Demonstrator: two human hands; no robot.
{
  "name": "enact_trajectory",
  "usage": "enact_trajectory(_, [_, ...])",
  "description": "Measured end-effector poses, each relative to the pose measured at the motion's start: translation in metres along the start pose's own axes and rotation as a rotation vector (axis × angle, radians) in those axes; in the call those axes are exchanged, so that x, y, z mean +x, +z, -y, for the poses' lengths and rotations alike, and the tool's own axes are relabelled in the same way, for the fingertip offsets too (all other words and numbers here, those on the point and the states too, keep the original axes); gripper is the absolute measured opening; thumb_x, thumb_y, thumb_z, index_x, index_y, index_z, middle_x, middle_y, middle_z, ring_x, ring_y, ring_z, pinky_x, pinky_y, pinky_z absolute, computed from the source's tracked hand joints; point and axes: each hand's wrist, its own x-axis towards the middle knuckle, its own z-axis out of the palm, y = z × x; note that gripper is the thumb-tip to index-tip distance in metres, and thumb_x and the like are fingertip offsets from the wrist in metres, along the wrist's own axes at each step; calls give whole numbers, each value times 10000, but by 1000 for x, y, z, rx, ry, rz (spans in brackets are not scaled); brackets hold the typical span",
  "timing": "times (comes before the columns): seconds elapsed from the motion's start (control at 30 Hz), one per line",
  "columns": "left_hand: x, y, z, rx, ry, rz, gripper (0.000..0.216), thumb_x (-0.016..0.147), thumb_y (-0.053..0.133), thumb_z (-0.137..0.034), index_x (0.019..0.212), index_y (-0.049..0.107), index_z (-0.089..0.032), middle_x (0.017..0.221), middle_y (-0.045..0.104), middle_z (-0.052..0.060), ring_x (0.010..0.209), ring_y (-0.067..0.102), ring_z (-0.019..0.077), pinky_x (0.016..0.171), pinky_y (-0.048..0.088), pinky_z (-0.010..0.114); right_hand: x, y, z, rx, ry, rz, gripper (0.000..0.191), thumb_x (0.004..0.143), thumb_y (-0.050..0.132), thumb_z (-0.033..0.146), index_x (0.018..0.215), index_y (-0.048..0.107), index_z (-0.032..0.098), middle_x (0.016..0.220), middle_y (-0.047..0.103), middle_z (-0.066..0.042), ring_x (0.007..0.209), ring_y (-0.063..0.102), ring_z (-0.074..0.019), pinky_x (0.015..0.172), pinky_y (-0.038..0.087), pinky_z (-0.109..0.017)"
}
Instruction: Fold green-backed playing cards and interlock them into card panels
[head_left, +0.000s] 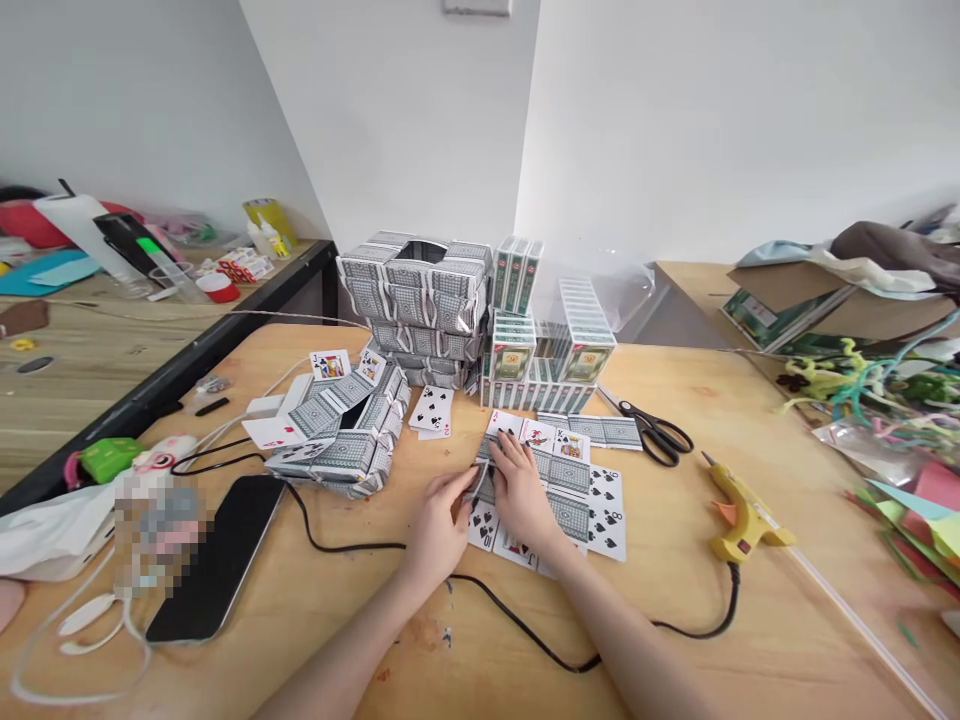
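Observation:
Flat on the table in front of me lies a panel of overlapping playing cards (570,475), some face up, some back up. My right hand (523,492) rests on this panel, its fingers stretched out and slightly apart. At the panel's left edge, my left hand (442,525) has thumb and fingers pinched around a card's edge; the fingertips are partly hidden. A small pile of face-up cards (430,410) sits just beyond my left hand. Further left stands a box built from cards (375,440), with loose cards on top.
Stacked card-built boxes (427,290) and card packs (540,385) stand at the back. Black-handled scissors (660,435) and a yellow glue gun (742,520) lie right, its cord passing under my arms. A phone (221,560) lies left. Pipe cleaners (832,385) fill the right side.

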Motion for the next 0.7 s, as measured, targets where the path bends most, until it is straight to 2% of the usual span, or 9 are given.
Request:
enact_trajectory(0.13, [-4,4,-6,136,96,21,421,793,398,-59,1171,530,-188,1084,559,101,985,567,187,897,481,376,1,-1,-8,152,7,-49,496,818,283,108,1291,435,120,1368,407,-114,1311,283,-203,1070,231,-478])
enact_trajectory(0.23, [-7,7,-9,241,163,62,425,810,378,-64,1210,486,-158,1131,542,130,1072,527,213,911,473,384,1,0,-6,122,8,-45,480,818,297,118,1270,455,86,1378,387,-131,1324,252,-217,1078,211,-483])
enact_trajectory(0.37, [-13,13,-10,382,269,121,430,834,363,-98,1258,428,-131,1229,528,139,1244,381,265,975,411,452,-1,5,-3,40,-1,-24,521,783,320,69,1290,434,99,1414,327,-122,1344,189,-233,1077,198,-506])
enact_trajectory(0.5, [-18,18,-9,471,291,160,415,857,360,-171,1263,415,-99,1295,477,166,1275,339,283,975,401,464,-1,7,-4,1,20,-26,516,772,345,57,1275,456,86,1439,269,-123,1356,120,-258,1077,202,-506])
enact_trajectory(0.6, [-18,18,-13,509,303,186,432,849,377,-200,1254,419,-56,1297,465,201,1275,332,303,982,385,470,-1,5,-4,32,6,-33,491,779,339,57,1236,510,114,1422,310,-111,1351,146,-256,1068,214,-517])
enact_trajectory(0.7, [-16,13,-20,551,334,212,420,843,381,-197,1220,452,-25,1277,474,228,1254,363,319,999,347,498,-2,0,-2,83,-5,-55,426,785,351,85,1102,624,162,1384,383,-89,1337,206,-253,1062,219,-525])
